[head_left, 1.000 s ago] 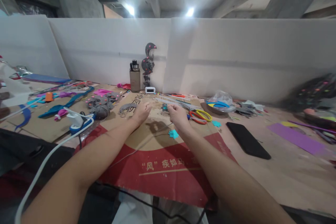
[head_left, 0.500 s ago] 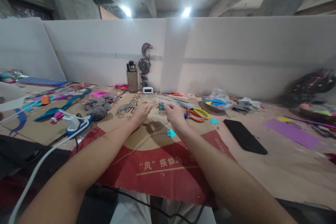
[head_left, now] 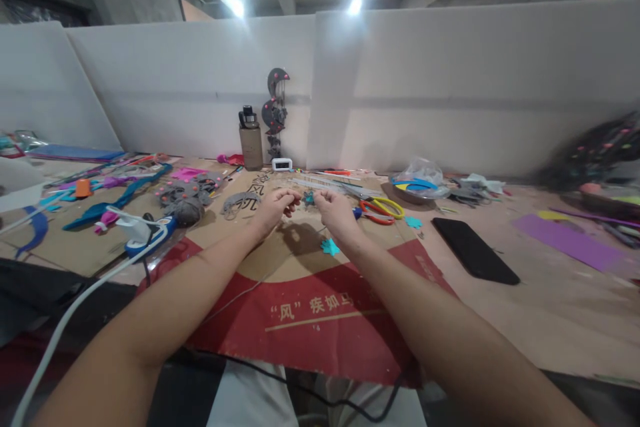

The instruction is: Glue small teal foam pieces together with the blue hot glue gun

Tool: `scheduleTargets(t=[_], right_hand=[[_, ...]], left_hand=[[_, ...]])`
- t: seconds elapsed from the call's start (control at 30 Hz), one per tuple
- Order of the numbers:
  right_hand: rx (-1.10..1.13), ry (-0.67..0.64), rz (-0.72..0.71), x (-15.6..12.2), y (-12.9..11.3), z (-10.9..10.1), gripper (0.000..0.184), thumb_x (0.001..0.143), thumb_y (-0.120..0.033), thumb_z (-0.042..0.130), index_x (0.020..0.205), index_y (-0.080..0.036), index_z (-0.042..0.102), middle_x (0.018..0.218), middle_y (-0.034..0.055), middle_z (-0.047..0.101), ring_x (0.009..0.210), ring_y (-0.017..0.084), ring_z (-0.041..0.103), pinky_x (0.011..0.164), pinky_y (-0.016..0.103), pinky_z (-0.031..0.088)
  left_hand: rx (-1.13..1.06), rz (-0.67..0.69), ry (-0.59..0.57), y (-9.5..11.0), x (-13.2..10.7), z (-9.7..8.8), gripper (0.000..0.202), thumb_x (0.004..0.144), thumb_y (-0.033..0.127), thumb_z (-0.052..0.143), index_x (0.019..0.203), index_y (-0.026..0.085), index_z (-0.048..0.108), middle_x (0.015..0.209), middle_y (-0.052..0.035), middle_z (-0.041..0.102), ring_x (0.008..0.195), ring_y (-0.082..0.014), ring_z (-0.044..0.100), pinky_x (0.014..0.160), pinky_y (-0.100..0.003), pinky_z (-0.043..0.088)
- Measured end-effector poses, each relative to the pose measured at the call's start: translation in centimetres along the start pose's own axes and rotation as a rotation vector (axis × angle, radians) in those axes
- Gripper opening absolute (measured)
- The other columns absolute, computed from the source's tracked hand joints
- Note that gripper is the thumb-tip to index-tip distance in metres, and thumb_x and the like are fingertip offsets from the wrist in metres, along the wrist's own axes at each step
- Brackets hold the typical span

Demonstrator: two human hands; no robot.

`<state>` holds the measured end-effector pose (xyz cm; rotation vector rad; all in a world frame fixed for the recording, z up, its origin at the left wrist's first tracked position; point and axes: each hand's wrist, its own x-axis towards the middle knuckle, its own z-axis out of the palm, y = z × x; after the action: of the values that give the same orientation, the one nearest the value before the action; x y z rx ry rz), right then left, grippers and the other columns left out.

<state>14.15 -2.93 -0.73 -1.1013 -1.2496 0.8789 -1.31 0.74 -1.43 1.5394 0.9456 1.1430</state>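
Note:
My left hand [head_left: 275, 210] is raised over the cardboard, thumb and fingers closed in a pinch; whatever is in them is too small to make out. Just to its right, my right hand [head_left: 334, 208] also pinches, its fingertips pointing at the left ones. A thin grey thread [head_left: 240, 295] runs from the lower left up towards my hands, seemingly to the right one. Between the fingertips shows a small teal piece [head_left: 309, 198]; I cannot tell whether it is held. Below my right hand lies a turquoise cut-out [head_left: 330, 247] on the red and brown cardboard [head_left: 320, 347].
Scissors with red and yellow handles [head_left: 383, 210] lie right of my hands, near a black phone [head_left: 475, 250]. Left are a grey yarn ball [head_left: 187, 210] and a power strip [head_left: 150, 237] with a white cable. Behind stand a bottle [head_left: 251, 143] and a small clock [head_left: 282, 165].
My left hand has turned, its fingers now curled more and nearer the right fingertips. The right hand has shifted slightly. The whole view has tilted a little downward.

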Motion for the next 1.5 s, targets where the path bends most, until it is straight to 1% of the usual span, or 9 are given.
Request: scheduleTargets(t=[0.17,0.33,0.57,0.8,0.93,1.07,1.23,1.4,1.5], right_hand=[[-0.019,-0.004,-0.007,0.0,0.0,0.0,0.021,0.071,-0.04,0.054,0.065,-0.021,0.05,0.05,-0.0075,0.037,0.048,0.009,0.029,0.048,0.025,0.022],[-0.075,0.003,-0.056,0.0,-0.1,0.0,0.02,0.07,-0.039,0.055,0.065,-0.019,0.052,0.056,-0.0051,0.045,0.051,0.009,0.035,0.051,0.025,0.026],[-0.178,-0.021,-0.139,0.2,0.6,0.2,0.018,0.074,-0.036,0.055,0.069,-0.019,0.055,0.06,-0.0023,0.053,0.056,0.011,0.041,0.054,0.025,0.031],[-0.137,-0.035,-0.148,0.0,0.5,0.2,0.019,0.075,-0.037,0.056,0.071,-0.018,0.057,0.064,-0.0019,0.055,0.058,0.011,0.044,0.057,0.025,0.033],[-0.021,-0.087,-0.071,0.1,0.6,0.3,0.021,0.074,-0.039,0.056,0.077,-0.018,0.062,0.061,-0.0041,0.053,0.056,0.011,0.042,0.055,0.025,0.033],[0.042,-0.132,-0.003,0.2,0.8,0.4,0.024,0.073,-0.038,0.057,0.085,-0.019,0.064,0.056,-0.0064,0.047,0.049,0.01,0.036,0.049,0.024,0.03],[0.05,-0.081,-0.019,0.5,1.0,0.3,0.025,0.071,-0.039,0.058,0.084,-0.019,0.064,0.058,-0.0062,0.045,0.051,0.009,0.033,0.048,0.024,0.028],[-0.056,-0.042,-0.047,0.5,1.2,0.2,0.022,0.069,-0.036,0.061,0.082,-0.018,0.065,0.056,-0.0065,0.042,0.054,0.01,0.034,0.051,0.024,0.028],[-0.073,-0.032,-0.074,0.5,1.2,0.1,0.021,0.068,-0.036,0.062,0.077,-0.017,0.065,0.057,-0.0052,0.046,0.055,0.01,0.036,0.052,0.024,0.029]], left_hand=[[-0.166,0.028,-0.076,0.0,-0.2,0.2,0.024,0.074,0.035,0.058,0.083,0.013,0.062,0.068,-0.0011,0.057,0.06,-0.0105,0.052,0.052,-0.023,0.041],[-0.112,0.045,-0.109,0.2,-0.5,0.6,0.023,0.073,0.034,0.062,0.083,0.014,0.061,0.062,0.0008,0.057,0.054,-0.0092,0.05,0.053,-0.023,0.04],[-0.045,0.055,-0.028,0.6,-0.9,1.4,0.022,0.071,0.034,0.065,0.08,0.015,0.058,0.058,0.003,0.054,0.049,-0.0077,0.047,0.05,-0.022,0.038],[-0.002,0.047,0.038,1.4,-1.0,1.6,0.02,0.068,0.032,0.065,0.076,0.015,0.057,0.053,0.0037,0.053,0.045,-0.0074,0.045,0.047,-0.022,0.036],[0.033,0.029,0.071,2.0,-1.3,1.6,0.019,0.068,0.032,0.065,0.074,0.015,0.057,0.052,0.0037,0.052,0.045,-0.0071,0.045,0.047,-0.022,0.036],[0.029,0.024,0.069,1.8,-1.1,1.5,0.019,0.067,0.032,0.064,0.074,0.015,0.057,0.051,0.0037,0.052,0.044,-0.0072,0.044,0.046,-0.022,0.035],[-0.023,0.002,0.124,0.9,-0.5,1.0,0.017,0.066,0.03,0.063,0.072,0.016,0.055,0.051,0.0043,0.051,0.044,-0.0076,0.045,0.046,-0.022,0.035],[0.008,-0.001,0.094,0.8,-0.5,1.0,0.017,0.068,0.03,0.064,0.073,0.016,0.056,0.051,0.0039,0.052,0.045,-0.008,0.046,0.047,-0.022,0.036],[0.021,-0.001,0.072,1.1,-0.7,1.2,0.017,0.067,0.03,0.064,0.073,0.016,0.057,0.052,0.0034,0.052,0.045,-0.008,0.045,0.047,-0.022,0.036]])
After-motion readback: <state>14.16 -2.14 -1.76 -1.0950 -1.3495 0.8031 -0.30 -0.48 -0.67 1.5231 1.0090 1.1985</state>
